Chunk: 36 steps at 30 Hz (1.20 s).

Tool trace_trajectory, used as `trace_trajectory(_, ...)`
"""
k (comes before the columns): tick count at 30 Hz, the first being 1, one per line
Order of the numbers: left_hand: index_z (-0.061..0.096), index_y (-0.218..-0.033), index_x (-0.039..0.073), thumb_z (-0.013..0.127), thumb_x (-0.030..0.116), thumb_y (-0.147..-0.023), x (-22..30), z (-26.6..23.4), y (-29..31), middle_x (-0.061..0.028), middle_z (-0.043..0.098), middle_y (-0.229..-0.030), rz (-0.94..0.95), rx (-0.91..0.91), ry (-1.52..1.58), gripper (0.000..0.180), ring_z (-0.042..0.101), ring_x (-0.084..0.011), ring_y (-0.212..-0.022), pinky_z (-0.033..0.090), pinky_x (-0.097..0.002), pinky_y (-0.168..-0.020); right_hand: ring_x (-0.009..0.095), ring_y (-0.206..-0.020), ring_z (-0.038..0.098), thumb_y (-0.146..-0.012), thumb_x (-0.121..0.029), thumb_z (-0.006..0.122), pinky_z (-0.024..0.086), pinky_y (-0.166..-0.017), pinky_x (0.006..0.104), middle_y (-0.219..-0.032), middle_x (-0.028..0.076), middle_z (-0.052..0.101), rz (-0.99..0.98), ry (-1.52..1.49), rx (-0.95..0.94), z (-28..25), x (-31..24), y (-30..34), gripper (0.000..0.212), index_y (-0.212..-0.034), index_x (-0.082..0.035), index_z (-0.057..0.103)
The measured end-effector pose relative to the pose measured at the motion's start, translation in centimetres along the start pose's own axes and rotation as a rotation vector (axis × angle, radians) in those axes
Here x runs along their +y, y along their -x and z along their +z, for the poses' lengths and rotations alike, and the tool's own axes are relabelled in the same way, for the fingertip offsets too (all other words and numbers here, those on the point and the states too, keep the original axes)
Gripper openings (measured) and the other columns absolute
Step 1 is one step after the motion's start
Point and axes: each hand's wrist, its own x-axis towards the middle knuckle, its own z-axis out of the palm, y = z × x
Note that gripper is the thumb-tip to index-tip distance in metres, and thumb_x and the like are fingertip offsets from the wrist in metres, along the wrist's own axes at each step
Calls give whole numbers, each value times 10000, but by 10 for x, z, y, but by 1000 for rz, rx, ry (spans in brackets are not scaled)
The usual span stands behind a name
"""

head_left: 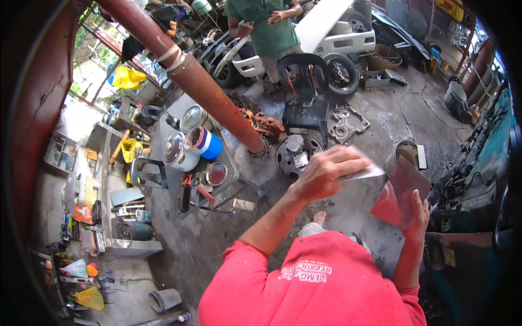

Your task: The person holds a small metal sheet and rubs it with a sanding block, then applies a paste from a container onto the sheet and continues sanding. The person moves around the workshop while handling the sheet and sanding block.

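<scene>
My left hand (325, 173) is raised in front of my chest, fingers closed on a thin, pale flat sheet (365, 169) that juts out to the right. Across from it, my right hand (417, 216) grips the right edge of a flat, dark reddish plate (401, 191), brighter red and glossy at its lower left. The plate is tilted, and a gap separates it from the pale sheet. Just beyond the plate a bucket (406, 154) stands on the floor, partly hidden by it.
A dark plastic chair (305, 100) stands ahead, near a wheel rim (285, 157). Left of these, a rusty post (217, 98) slants beside a small table holding a blue can (207, 144). A person (266, 27) stands beyond. A dark vehicle body (462, 190) lines my right.
</scene>
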Motion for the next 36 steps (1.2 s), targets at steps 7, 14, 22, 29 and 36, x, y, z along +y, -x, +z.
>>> trace_trajectory(7, 804, -1092, 183, 772, 96, -715, -44, 70, -6, 1, 790, -1162, 169, 112, 246, 388, 733, -264, -1133, 578, -414, -966, 226, -1155, 638, -1114, -466, 610, 559, -927, 380, -1254, 164, 684, -407, 572, 42, 62, 13, -27, 615, -1346, 102, 641)
trace_trajectory(14, 799, -1035, 215, 758, 91, -702, -51, 108, 82, 63, 793, -1103, 88, -10, 261, 358, 735, -224, -1057, 546, -404, -908, 317, -1202, 685, -1030, -142, 687, 637, -949, 435, -1351, 220, 634, 35, -19, 193, 3, 40, -54, 534, -1493, 86, 549)
trace_trajectory(22, 669, -1409, 155, 735, 70, -785, 8, 78, -11, -92, 617, -1538, 240, 63, 274, 634, 555, -340, -1451, 437, -549, -1207, 294, -1298, 651, -1120, -284, 560, 552, -1106, 467, -1522, 150, 570, 36, -446, -186, -9, 26, -54, 472, -1522, -36, 553)
trace_trajectory(29, 739, -1209, 123, 698, 87, -854, -34, 111, 7, -112, 687, -1394, 87, -90, -70, 360, 674, -337, -1240, 569, -454, -1033, 252, -1279, 656, -1080, -97, 618, 610, -1025, 438, -1432, 170, 643, 305, -1128, -503, -27, 29, -42, 364, -1428, 11, 624)
trace_trajectory(36, 666, -1051, 86, 735, 1, -741, -5, 103, -20, -73, 654, -1201, 197, -94, 243, 329, 677, -286, -1155, 601, -409, -916, 254, -1234, 677, -1056, -210, 687, 577, -1019, 438, -1373, 128, 672, -118, -405, -51, -43, -23, -65, 415, -1424, -32, 613)
